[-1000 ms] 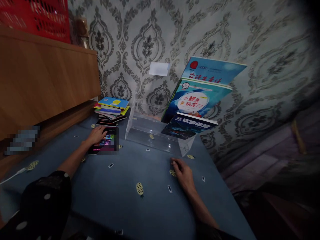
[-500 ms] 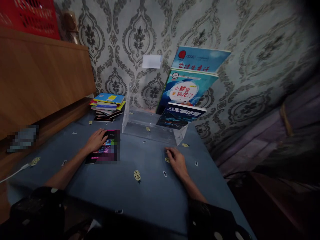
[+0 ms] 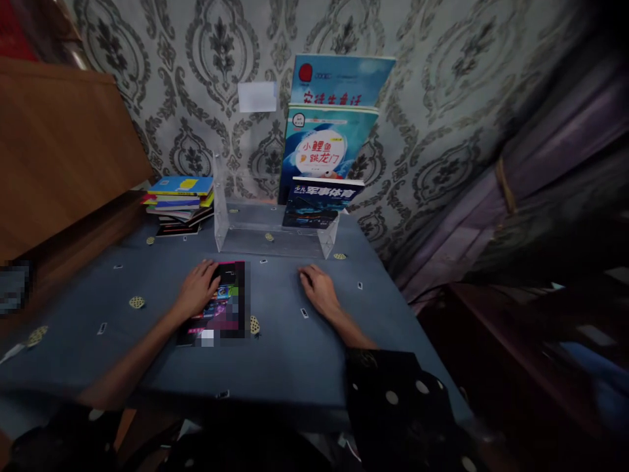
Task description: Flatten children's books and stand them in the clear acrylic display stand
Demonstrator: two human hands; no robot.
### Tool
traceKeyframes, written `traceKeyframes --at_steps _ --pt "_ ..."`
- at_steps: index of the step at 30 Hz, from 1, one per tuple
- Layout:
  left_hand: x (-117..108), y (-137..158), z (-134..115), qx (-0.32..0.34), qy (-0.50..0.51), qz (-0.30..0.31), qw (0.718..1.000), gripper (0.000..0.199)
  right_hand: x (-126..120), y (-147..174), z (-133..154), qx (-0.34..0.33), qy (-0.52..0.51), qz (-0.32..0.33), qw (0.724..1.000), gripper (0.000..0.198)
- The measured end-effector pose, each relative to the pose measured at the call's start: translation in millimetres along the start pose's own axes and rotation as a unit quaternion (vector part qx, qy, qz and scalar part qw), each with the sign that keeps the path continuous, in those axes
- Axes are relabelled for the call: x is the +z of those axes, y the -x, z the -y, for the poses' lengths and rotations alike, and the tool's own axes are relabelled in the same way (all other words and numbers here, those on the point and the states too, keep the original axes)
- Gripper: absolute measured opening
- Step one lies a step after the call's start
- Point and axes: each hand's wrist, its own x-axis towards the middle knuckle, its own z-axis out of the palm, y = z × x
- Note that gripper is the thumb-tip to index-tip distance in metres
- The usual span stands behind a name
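My left hand [image 3: 197,290] lies palm down over the upper left part of a dark magazine or thin book [image 3: 227,308] with a colourful cover, its fingers stretched out. Part of that cover is blurred into blocks. On the tablecloth to the right rests my right hand [image 3: 318,288], loosely bent and holding nothing. Behind both hands stands a clear acrylic book rack [image 3: 275,246]. At its right end lean a dark blue book [image 3: 322,204], a teal book [image 3: 330,141] behind it and a taller light blue book [image 3: 344,78] at the back.
A pile of several books [image 3: 181,200] sits at the back left, beside a wooden cabinet [image 3: 63,124]. Patterned wallpaper with a white paper [image 3: 257,97] rises behind the blue tablecloth [image 3: 280,367]. A tied curtain [image 3: 472,216] hangs at the right. A white cable end [image 3: 12,353] lies far left.
The view has turned to the right. My left hand and the magazine have slid right across the cloth, up to a printed pineapple. My right hand has shifted slightly over the cloth.
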Motion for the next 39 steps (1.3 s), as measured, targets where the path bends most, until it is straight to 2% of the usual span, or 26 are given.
traceKeyframes --at_steps 9,12,18,23,32,39 --pt "13 -22 -91 0.023 0.02 0.01 0.999 0.041 3 6 20 -0.046 -0.012 0.022 0.999 0.024" --pt "17 -25 -111 0.041 0.036 0.009 0.998 0.041 4 8 24 -0.065 -0.026 0.022 0.997 0.025" --pt "9 -24 -108 0.038 0.098 -0.023 0.994 0.036 5 9 23 -0.083 -0.037 0.02 0.996 0.025" --pt "-3 -24 -102 0.016 0.088 -0.017 0.996 0.032 7 9 21 -0.087 -0.039 0.023 0.995 0.024" --pt "-3 -30 -121 0.066 0.011 0.03 0.997 0.029 6 8 22 -0.094 -0.048 0.019 0.994 0.024" --pt "6 -38 -129 0.131 0.019 0.02 0.991 0.038 8 8 21 -0.094 -0.047 0.009 0.994 0.022"
